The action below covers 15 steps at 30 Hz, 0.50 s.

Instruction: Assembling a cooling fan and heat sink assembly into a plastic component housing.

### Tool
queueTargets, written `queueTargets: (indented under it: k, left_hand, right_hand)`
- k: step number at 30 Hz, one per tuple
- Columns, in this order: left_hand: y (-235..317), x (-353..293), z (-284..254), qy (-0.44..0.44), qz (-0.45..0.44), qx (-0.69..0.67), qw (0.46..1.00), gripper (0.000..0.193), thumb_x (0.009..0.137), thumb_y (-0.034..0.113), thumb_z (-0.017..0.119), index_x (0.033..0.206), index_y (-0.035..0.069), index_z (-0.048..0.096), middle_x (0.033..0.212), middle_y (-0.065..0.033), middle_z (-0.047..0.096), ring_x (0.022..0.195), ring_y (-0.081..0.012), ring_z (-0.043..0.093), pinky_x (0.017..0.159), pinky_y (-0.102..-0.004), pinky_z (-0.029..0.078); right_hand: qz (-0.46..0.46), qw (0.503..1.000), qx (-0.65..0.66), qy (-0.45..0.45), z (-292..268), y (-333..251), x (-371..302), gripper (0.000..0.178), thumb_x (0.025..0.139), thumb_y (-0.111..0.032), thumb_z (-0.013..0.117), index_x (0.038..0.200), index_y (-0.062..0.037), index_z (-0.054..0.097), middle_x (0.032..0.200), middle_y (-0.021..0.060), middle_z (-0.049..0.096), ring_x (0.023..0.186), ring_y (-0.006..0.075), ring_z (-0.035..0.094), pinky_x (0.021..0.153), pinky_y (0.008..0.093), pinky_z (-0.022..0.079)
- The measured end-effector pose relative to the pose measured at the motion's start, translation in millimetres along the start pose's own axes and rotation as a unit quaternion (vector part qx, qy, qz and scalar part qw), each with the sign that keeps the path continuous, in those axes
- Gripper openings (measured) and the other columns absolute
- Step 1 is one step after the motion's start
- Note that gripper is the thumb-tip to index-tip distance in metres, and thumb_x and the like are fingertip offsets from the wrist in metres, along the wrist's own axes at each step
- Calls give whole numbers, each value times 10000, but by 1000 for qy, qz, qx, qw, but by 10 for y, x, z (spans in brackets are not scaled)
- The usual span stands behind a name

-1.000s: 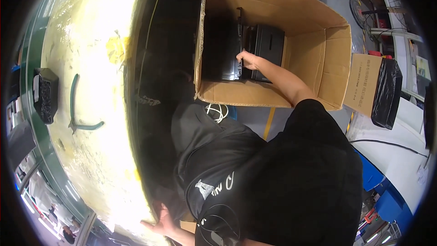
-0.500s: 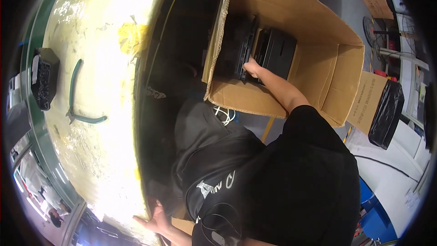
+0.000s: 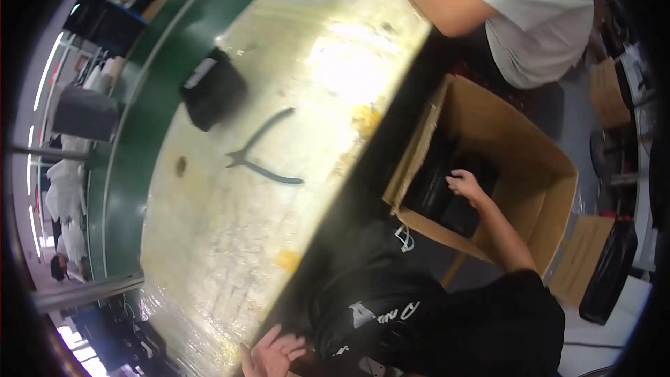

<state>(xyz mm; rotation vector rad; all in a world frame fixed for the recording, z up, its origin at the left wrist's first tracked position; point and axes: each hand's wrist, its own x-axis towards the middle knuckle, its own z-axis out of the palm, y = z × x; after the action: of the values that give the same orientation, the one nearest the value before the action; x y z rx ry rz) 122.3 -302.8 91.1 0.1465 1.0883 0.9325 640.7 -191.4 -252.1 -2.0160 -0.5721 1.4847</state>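
My right hand (image 3: 466, 186) is inside the tall cardboard box (image 3: 534, 160), over the black plastic parts (image 3: 457, 213) in it. Its fingers are loosely bent and slightly apart, and I see nothing held in them. Beside the table's near edge, my left hand (image 3: 276, 353) is open, palm turned up and fingers spread. On the film-covered tabletop (image 3: 209, 237) lies a pair of pliers (image 3: 259, 160) with its handles apart. Farther back stands a dark box-shaped black object (image 3: 213, 91), blurred by motion.
Another person in a light shirt (image 3: 534, 17) stands at the far right, with an arm over the table. A green strip (image 3: 132, 146) runs along the table's left side. Right of the cardboard box is another carton (image 3: 583, 255) with black wrapping.
The view has swung left, bringing the other person into sight. My right hand has let go of the black part's edge. My left hand has come off the table edge and turned palm up.
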Motion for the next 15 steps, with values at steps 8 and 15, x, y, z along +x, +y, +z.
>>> queueTargets:
  k: [8,15]
  left_hand:
    - [1270,636,-494,149,378,422,811,340,973,299,506,753,39,494,507,7,421,394,-95,386,385,-260,326]
    - [2059,2109,-1133,361,598,543,466,276,930,264,552,901,-6,599,776,-107,612,718,-221,600,620,-344,468]
  right_hand:
    - [-223,846,-210,-436,623,-2155,-1691,291,910,-307,613,775,-52,650,677,23,643,577,73,578,517,207,444]
    - [-460,655,-211,-560,2905,-3132,-2506,447,965,-383,473,883,-4,695,683,43,654,598,109,596,565,268,480]
